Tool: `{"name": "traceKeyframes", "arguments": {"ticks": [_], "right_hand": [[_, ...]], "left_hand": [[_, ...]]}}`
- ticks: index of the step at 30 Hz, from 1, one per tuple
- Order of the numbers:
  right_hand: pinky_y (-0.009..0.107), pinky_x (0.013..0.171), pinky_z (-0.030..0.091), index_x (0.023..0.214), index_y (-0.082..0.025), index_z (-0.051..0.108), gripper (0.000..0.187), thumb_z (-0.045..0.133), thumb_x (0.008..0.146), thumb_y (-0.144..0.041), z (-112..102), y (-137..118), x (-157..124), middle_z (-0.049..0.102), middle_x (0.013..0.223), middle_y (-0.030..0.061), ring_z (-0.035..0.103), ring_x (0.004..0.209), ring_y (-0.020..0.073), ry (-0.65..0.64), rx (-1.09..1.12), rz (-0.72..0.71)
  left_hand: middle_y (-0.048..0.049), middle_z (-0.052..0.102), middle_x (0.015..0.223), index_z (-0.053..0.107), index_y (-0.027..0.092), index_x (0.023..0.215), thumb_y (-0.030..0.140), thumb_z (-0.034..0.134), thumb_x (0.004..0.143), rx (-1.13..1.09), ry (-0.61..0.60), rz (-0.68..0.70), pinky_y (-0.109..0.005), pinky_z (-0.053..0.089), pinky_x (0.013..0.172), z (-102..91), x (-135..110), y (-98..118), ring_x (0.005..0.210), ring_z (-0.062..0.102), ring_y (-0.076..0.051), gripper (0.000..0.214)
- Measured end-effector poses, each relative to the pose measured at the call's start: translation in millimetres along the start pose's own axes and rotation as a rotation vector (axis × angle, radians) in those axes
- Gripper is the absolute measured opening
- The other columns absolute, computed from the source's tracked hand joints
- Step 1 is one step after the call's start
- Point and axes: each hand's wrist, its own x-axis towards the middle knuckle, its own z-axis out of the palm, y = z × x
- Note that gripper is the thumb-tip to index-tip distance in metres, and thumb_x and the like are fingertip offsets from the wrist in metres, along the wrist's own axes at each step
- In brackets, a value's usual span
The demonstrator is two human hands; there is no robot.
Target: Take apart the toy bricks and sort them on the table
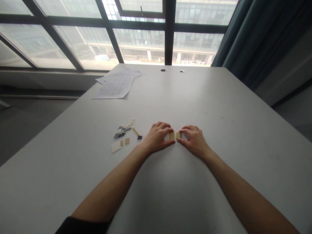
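Observation:
Near the middle of the white table, my left hand point(159, 137) grips a tan building brick point(172, 135) between thumb and fingers. Just across a narrow gap, my right hand point(194, 139) pinches a second piece, a tan and blue-grey building brick point(178, 135). The two pieces face each other and look apart. To the left of my left hand lies a loose pile of grey and white bricks point(124, 129). Beside it are a long tan piece point(135, 131), a small black brick point(139, 137), a small tan brick point(127, 140) and a flat white plate point(116, 147).
Printed paper sheets point(117, 85) overlap at the table's far left edge. Two round cable holes point(163, 70) sit near the far edge of the table point(185, 94). Beyond are framed windows, with a dark blue curtain point(241, 42) on the right.

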Motion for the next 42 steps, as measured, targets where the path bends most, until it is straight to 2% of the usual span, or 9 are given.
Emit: {"name": "traceKeyframes", "arguments": {"ticks": [10,27,32,34,37,40,42], "right_hand": [[0.047,0.098,0.035,0.101,-0.025,0.068,0.026,0.069,0.078,-0.038,-1,-1,1,0.065,0.112,0.0064,0.054,0.111,0.0271,-0.009,0.005,0.0],[0.047,0.098,0.036,0.1,-0.025,0.068,0.027,0.069,0.077,-0.039,-1,0,2,0.065,0.112,0.0061,0.054,0.11,0.0269,-0.001,0.022,-0.003],[0.047,0.097,0.037,0.107,-0.025,0.066,0.036,0.07,0.074,-0.04,-1,1,2,0.065,0.113,0.0065,0.054,0.11,0.0279,-0.001,0.01,0.009],[0.046,0.097,0.037,0.109,-0.024,0.065,0.04,0.071,0.074,-0.04,-2,0,1,0.065,0.113,0.0072,0.054,0.11,0.0281,-0.002,0.014,0.023],[0.046,0.096,0.038,0.11,-0.022,0.064,0.041,0.07,0.074,-0.04,-3,0,1,0.065,0.112,0.0078,0.054,0.109,0.0278,-0.008,0.035,0.032],[0.045,0.096,0.039,0.11,-0.022,0.064,0.039,0.069,0.075,-0.041,-3,2,1,0.064,0.112,0.0085,0.055,0.107,0.0277,-0.004,0.055,0.026],[0.045,0.095,0.04,0.109,-0.022,0.064,0.038,0.068,0.076,-0.041,-2,3,1,0.064,0.112,0.0089,0.055,0.107,0.0278,0.006,0.071,0.023]], "left_hand": [[-0.0064,0.06,0.118,0.062,0.023,0.113,0.048,0.067,0.077,0.011,-0.003,0.008,-0.043,0.036,0.1,-0.7,-1,0,0.114,0.048,-0.026,0.044],[-0.0055,0.061,0.117,0.065,0.025,0.108,0.047,0.067,0.077,-0.013,-0.001,0.004,-0.044,0.035,0.101,-1.2,-2,0,0.114,0.048,-0.026,0.039],[-0.0074,0.06,0.121,0.058,0.024,0.121,0.05,0.069,0.075,-0.012,-0.001,0.003,-0.045,0.036,0.1,0.6,-2,0,0.115,0.048,-0.027,0.054],[-0.0081,0.059,0.123,0.054,0.023,0.126,0.051,0.071,0.073,-0.023,0.031,-0.013,-0.045,0.037,0.1,-0.8,-3,0,0.116,0.048,-0.028,0.062],[-0.0086,0.058,0.123,0.053,0.024,0.126,0.051,0.071,0.073,-0.039,0.133,-0.05,-0.044,0.038,0.101,-11.6,-11,0,0.116,0.049,-0.027,0.062],[-0.0077,0.061,0.117,0.058,0.023,0.118,0.049,0.067,0.078,0.017,0.26,-0.105,-0.042,0.039,0.1,-33.1,-24,-6,0.112,0.052,-0.025,0.048],[-0.0069,0.063,0.113,0.062,0.022,0.111,0.041,0.061,0.084,0.104,0.337,-0.199,-0.041,0.04,0.099,-48.8,-35,-17,0.109,0.053,-0.024,0.033]]}}
